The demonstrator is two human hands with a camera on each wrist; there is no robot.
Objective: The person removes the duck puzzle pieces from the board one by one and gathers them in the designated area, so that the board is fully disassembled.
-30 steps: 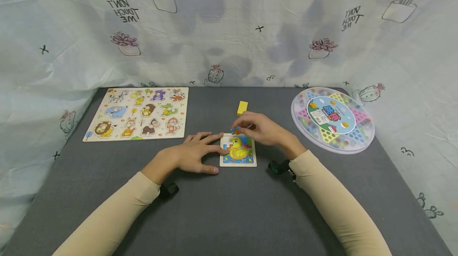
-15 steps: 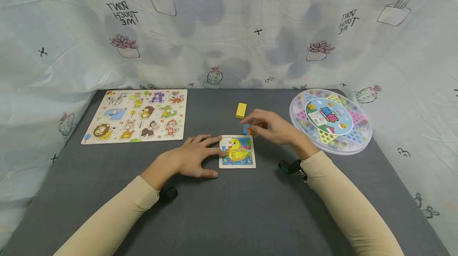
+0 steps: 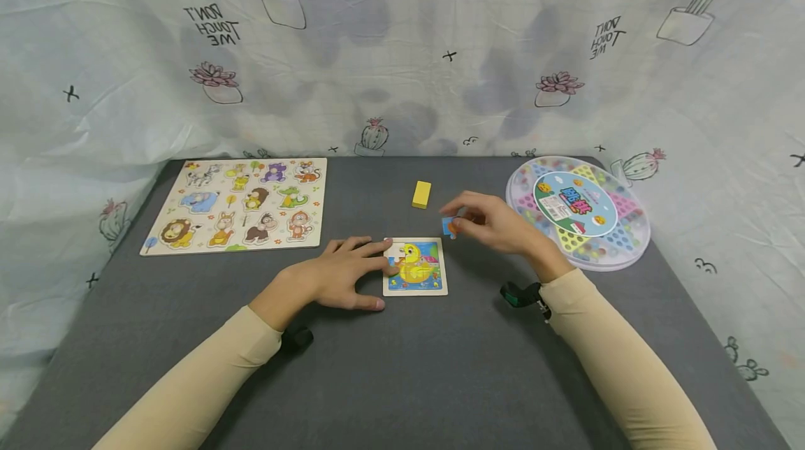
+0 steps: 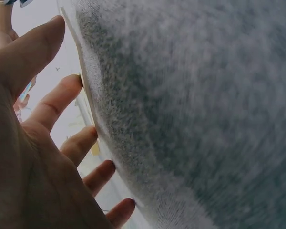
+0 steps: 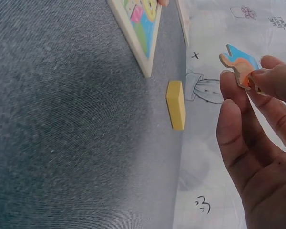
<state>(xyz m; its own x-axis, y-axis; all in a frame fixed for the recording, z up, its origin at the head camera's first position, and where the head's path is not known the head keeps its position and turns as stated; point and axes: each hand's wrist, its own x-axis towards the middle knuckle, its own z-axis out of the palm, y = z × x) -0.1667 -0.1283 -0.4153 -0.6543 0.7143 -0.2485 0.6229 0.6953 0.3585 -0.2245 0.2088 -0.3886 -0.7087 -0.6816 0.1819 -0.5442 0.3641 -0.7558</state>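
Note:
A small square duck jigsaw puzzle (image 3: 415, 275) in a pale frame lies on the grey table; a pale bare patch shows at its upper left. My left hand (image 3: 339, 275) rests with spread fingers at the frame's left side, the index fingertip on the picture. Just beyond the frame's upper right corner, my right hand (image 3: 493, 223) pinches a blue and orange jigsaw piece (image 3: 448, 227) between thumb and fingers. In the right wrist view the piece (image 5: 242, 61) is held clear of the table, its knobbed outline visible. The left wrist view shows the left hand (image 4: 43, 129) with its fingertips down.
A yellow block (image 3: 421, 194) stands behind the puzzle. At the back left lies a wooden animal puzzle board (image 3: 210, 221). A round, clear-lidded game box (image 3: 578, 254) sits at the back right. A patterned cloth (image 3: 415, 52) hangs behind the table.
My right hand has moved rightward from above the puzzle's top edge, carrying the jigsaw piece away from it. The left hand stays in place on the frame. The view has shifted slightly.

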